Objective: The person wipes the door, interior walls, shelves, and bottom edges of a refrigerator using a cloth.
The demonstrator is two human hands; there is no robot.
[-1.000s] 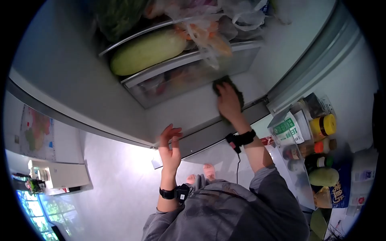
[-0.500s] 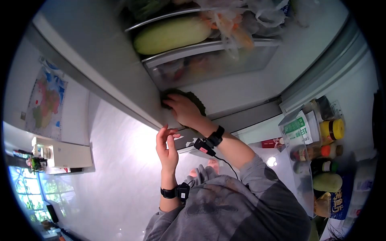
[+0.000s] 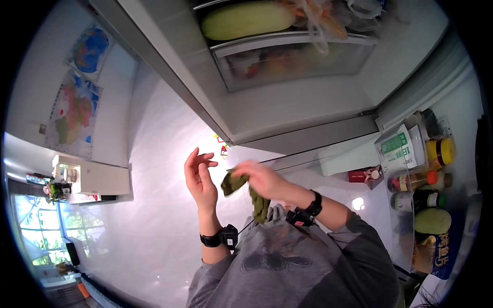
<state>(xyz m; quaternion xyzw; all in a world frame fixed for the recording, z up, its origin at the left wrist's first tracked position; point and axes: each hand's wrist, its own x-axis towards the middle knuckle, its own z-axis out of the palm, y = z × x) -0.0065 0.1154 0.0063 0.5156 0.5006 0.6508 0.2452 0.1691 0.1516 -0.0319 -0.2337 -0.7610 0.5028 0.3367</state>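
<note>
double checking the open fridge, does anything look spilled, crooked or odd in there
Only a plastic bag stands out: its end dangles over the front of the translucent drawer instead of being tucked in. No spill shows on the fridge floor below.

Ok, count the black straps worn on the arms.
2: the left strap is behind the left hand; the right strap is behind the right hand, which holds the cloth. No others show.
</note>
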